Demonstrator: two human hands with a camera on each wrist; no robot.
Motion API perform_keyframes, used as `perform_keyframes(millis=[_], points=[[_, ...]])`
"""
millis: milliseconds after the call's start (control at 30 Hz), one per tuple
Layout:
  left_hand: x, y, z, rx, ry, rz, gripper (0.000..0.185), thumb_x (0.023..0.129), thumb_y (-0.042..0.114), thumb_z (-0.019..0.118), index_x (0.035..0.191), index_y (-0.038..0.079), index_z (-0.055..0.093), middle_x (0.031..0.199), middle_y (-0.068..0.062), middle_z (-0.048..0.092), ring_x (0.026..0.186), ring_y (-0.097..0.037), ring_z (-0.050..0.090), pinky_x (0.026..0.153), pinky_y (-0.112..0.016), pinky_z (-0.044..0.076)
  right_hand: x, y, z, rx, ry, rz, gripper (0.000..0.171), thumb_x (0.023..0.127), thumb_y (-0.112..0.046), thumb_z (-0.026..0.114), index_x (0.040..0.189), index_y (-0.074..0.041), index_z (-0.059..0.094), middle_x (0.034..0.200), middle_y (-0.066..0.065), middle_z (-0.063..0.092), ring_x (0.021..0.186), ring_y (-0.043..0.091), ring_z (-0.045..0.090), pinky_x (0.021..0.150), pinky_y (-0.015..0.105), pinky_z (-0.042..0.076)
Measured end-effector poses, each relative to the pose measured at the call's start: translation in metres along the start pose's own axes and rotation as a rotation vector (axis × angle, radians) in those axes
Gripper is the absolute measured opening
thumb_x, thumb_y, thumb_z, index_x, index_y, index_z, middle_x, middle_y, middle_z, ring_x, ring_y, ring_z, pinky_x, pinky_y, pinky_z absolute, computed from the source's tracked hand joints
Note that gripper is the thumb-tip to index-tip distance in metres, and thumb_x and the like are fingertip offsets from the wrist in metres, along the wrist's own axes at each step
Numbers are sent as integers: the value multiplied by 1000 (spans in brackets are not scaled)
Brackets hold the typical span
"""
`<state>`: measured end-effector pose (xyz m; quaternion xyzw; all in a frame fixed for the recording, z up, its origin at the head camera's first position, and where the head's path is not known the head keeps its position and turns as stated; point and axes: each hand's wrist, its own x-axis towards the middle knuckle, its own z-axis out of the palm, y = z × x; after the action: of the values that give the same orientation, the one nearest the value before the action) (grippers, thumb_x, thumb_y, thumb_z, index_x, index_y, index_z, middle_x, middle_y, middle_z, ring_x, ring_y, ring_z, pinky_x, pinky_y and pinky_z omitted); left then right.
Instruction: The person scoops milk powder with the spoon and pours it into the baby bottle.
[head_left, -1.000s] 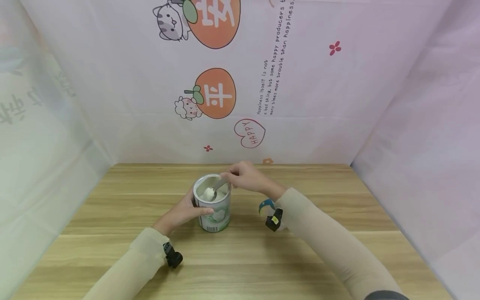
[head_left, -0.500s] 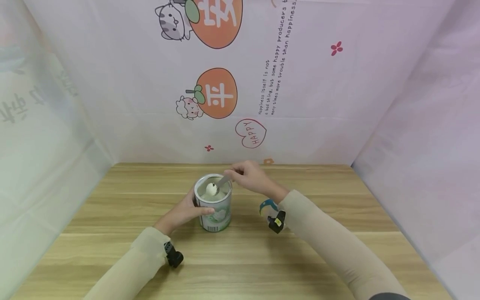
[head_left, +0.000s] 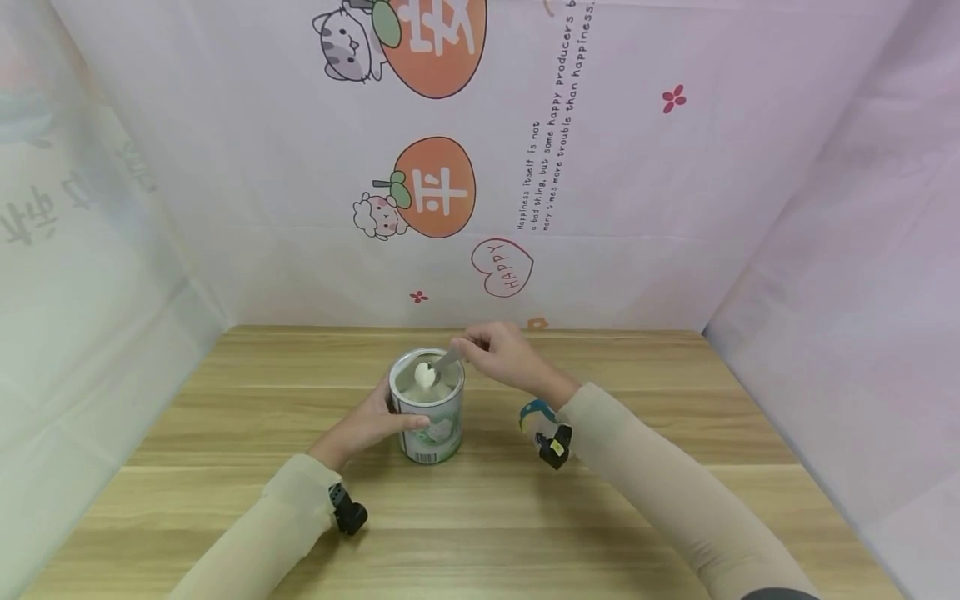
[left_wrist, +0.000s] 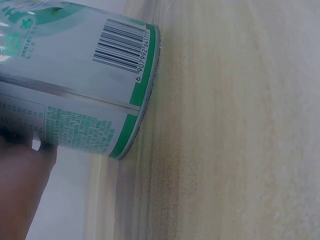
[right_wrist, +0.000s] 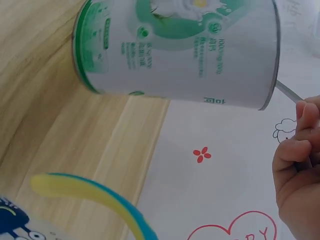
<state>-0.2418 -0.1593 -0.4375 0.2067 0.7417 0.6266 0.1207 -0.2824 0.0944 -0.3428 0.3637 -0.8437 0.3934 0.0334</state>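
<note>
Left hand wraps the side of the open tin, which stands upright near the middle of the wooden table, closer to its back edge. Spoon: a second ago its heaped bowl sat low in the powder; it now rides slightly higher, near the rim. Right hand pinches the handle. Judged: scoop loaded, lift under way.

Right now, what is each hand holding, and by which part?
The left hand grips the open can round its side wall. The right hand pinches the spoon by the upper end of its handle, its heaped bowl over the can's mouth.
</note>
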Motion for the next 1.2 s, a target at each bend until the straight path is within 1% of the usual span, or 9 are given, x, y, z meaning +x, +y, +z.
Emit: perform_keyframes(millis=[167, 267, 367, 633, 867, 1000, 1200], points=[[-1, 1, 0, -14, -3, -9, 101, 86, 22, 81, 159, 30, 12, 152, -12, 36, 139, -34, 35, 112, -61, 27, -1, 0, 0, -8, -23, 2, 34, 101, -21, 62, 68, -13, 59, 57, -4, 44, 51, 9, 38, 47, 22, 32], [-1, 1, 0, -22, -3, -5, 101, 86, 21, 81, 159, 30, 12, 152, -12, 36, 139, -34, 35, 112, -61, 26, -1, 0, 0, 9, -21, 19, 33, 102, -22, 61, 70, -12, 61, 56, -3, 45, 51, 9, 37, 46, 22, 31], [-1, 2, 1, -21, -1, 1, 100, 86, 21, 81, 159, 30, 12, 151, -12, 36, 139, -34, 35, 112, -61, 27, -2, -1, -2, 44, -10, 43, 31, 102, -22, 60, 74, -10, 65, 56, -2, 45, 49, 10, 36, 45, 22, 30], [-1, 3, 1, -1, 6, -3, 101, 86, 22, 81, 159, 29, 11, 153, -13, 35, 140, -35, 33, 113, -63, 24, -5, -4, -7, 112, -9, 135, 38, 103, -27, 57, 70, -11, 60, 57, 0, 48, 47, 12, 32, 42, 23, 27], [-2, 1, 0, -5, 8, -4, 102, 85, 22, 81, 159, 28, 12, 153, -13, 35, 140, -35, 33, 113, -63, 25, -5, -6, -11, 187, -4, 199, 36, 104, -24, 56, 72, -9, 64, 62, 2, 53, 51, 13, 37, 45, 24, 30], [-2, -1, 0, 0, 13, -6, 102, 85, 22, 82, 159, 28, 12, 153, -13, 36, 140, -35, 33, 113, -62, 24, -7, -7, -14, 253, -14, 238, 38, 104, -29, 55, 74, -7, 62, 62, 2, 52, 51, 12, 36, 45, 23, 30], [-1, -1, -1, 14, 16, -8, 103, 84, 24, 82, 159, 28, 12, 153, -13, 35, 141, -35, 32, 114, -62, 23, -8, -8, -20, 328, -28, 299, 39, 105, -34, 54, 77, -6, 60, 66, 2, 50, 55, 13, 36, 51, 23, 32]])
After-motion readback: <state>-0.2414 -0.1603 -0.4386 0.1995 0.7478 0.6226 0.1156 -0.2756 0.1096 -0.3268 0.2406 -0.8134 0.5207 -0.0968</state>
